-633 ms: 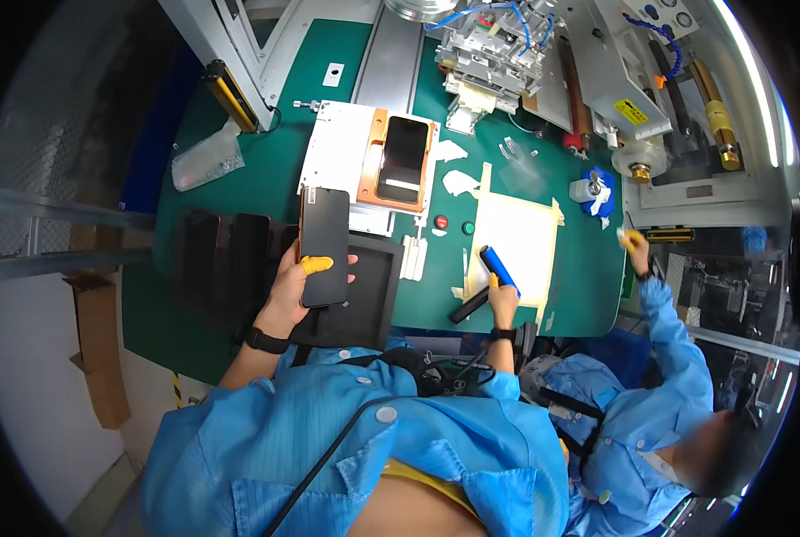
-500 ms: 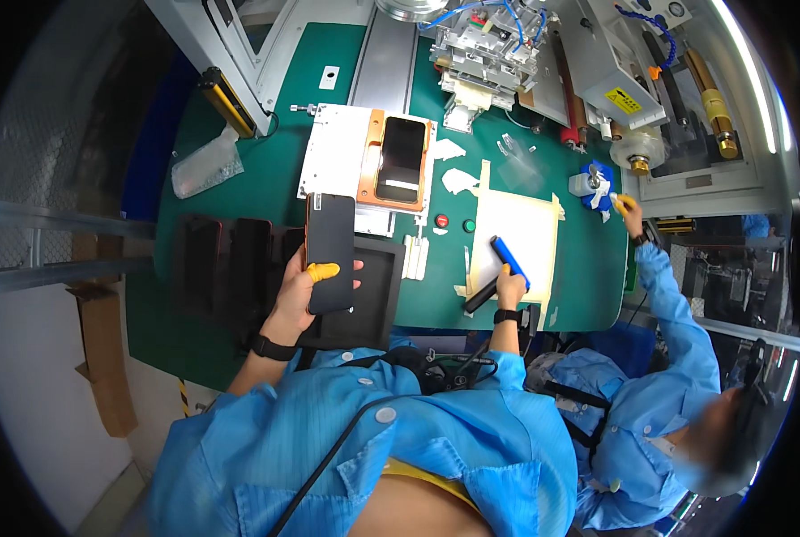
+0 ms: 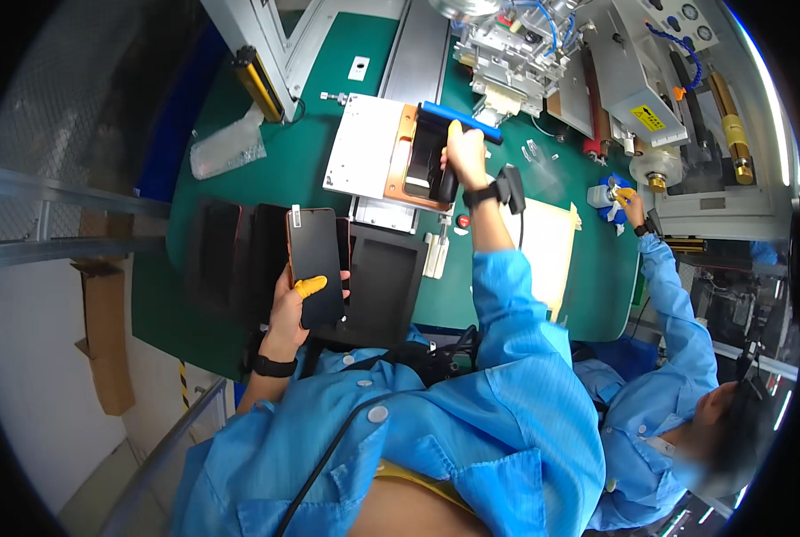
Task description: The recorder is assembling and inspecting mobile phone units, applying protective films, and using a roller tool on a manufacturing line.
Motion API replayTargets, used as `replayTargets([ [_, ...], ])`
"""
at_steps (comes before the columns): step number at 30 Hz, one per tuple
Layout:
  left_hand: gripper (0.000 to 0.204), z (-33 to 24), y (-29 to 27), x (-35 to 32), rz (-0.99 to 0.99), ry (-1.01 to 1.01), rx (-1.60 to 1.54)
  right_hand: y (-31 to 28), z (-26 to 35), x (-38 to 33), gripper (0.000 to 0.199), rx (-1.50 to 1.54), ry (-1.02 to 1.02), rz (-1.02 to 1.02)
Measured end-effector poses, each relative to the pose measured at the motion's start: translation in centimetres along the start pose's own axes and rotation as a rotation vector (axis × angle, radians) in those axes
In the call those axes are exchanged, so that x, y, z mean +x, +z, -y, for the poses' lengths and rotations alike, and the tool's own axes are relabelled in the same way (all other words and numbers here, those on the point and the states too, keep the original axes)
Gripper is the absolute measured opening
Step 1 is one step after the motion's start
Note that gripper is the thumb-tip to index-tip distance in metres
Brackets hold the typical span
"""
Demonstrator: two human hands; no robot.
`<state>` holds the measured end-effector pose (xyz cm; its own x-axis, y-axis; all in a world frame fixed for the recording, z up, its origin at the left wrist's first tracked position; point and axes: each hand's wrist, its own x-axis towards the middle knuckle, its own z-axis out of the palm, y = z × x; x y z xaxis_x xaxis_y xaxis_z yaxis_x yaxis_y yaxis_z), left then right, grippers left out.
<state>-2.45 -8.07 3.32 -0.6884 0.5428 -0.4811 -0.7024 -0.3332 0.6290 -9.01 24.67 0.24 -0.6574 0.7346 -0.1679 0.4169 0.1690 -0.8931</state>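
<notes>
Right hand (image 3: 464, 159), roller (image 3: 461, 122) now over fixture (image 3: 398, 159)

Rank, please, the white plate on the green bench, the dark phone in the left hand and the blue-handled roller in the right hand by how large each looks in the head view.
1. White plate, plainly largest.
2. Dark phone in the left hand.
3. Blue-handled roller in the right hand, a thin bar; it lies farther from the camera, so this place is unsure.
</notes>
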Motion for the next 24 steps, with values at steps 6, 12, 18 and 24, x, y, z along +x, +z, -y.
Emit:
replayTargets([
  [6, 0.037, 0.0, -1.3, -0.3, -0.069, 0.004, -0.056, -2.6, -2.1, -12.5, 0.040, -0.329, 0.064, 0.178],
  [12, 0.037, -0.4, 0.1, 0.2, -0.045, -0.051, -0.070, -2.1, 0.0, 2.0, 0.043, -0.132, 0.075, 0.093],
  [18, 0.031, 0.1, 0.3, -0.2, -0.048, -0.056, -0.051, -0.3, -0.2, -5.0, 0.036, -0.100, 0.045, 0.103],
  [24, 0.031, 0.5, 0.0, 2.0, -0.034, -0.134, -0.094, -3.6, -4.0, -13.4, 0.025, -0.192, 0.135, 0.114],
])
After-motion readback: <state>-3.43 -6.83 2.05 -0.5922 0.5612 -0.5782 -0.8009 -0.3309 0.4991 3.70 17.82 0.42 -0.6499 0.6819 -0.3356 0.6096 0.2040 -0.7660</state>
